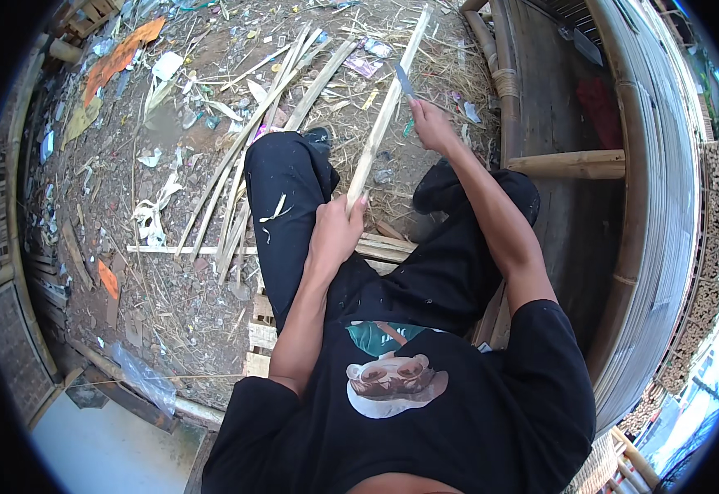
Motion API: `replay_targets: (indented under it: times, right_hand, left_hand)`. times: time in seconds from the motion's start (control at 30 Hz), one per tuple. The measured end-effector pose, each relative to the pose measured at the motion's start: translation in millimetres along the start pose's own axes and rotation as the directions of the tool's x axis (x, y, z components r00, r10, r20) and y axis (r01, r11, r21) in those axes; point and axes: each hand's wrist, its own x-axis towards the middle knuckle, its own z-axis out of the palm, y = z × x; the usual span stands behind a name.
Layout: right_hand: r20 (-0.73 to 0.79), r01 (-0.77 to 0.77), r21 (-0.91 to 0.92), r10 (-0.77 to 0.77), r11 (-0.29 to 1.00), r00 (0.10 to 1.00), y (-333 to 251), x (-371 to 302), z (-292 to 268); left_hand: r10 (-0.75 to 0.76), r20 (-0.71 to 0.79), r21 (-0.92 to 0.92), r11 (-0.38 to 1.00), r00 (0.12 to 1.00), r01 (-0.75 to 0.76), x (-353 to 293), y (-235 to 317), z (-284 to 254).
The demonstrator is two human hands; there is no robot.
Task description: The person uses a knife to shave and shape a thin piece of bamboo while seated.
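Observation:
A long pale strip of split bamboo [386, 111] slants away from my lap toward the far side. Its near end is gripped by my left hand [336, 235], held between my thighs with the thumb along it. In my right hand [433, 128] is a knife [404, 80], its handle hidden in my closed fingers. The blade points up and to the left and lies against or just over the strip's right edge; whether it touches, I cannot tell. A few thin shavings [277, 210] rest on my left trouser leg.
Several more bamboo strips [236, 165] lie on the littered dirt ground left of my leg. A bamboo-framed wooden structure [553, 107], with a crossbar [569, 164], stands close on my right. Plastic scraps and an orange sheet [121, 59] are strewn at the far left.

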Motion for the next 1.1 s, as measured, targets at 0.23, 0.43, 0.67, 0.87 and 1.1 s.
replay_targets:
  times: [0.23, 0.43, 0.67, 0.87, 1.1]
  right_hand:
    - [0.206, -0.192, 0.376, 0.120, 0.906, 0.971, -9, -31, 0]
    - [0.183, -0.133, 0.404, 0.063, 0.905, 0.981, -14, -43, -16]
    - [-0.141, 0.078, 0.196, -0.051, 0.977, 0.989, -3, -7, -12]
    - [-0.120, 0.146, 0.093, -0.134, 0.985, 0.984, -14, -17, 0]
    - [0.032, 0.033, 0.184, -0.040, 0.982, 0.999, -8, -34, 2]
  left_hand:
    - [0.061, -0.040, 0.041, 0.997, 0.997, -0.059, 4, -9, 4]
    - [0.020, -0.021, 0.002, 1.000, 1.000, -0.020, 4, -12, 4]
    - [0.004, 0.047, -0.056, 0.998, 0.999, -0.001, 1, -10, 5]
    - [-0.019, 0.041, -0.062, 0.998, 0.999, 0.021, 3, -15, 3]
    - [-0.059, 0.107, -0.085, 0.994, 0.993, 0.068, 3, -14, 3]
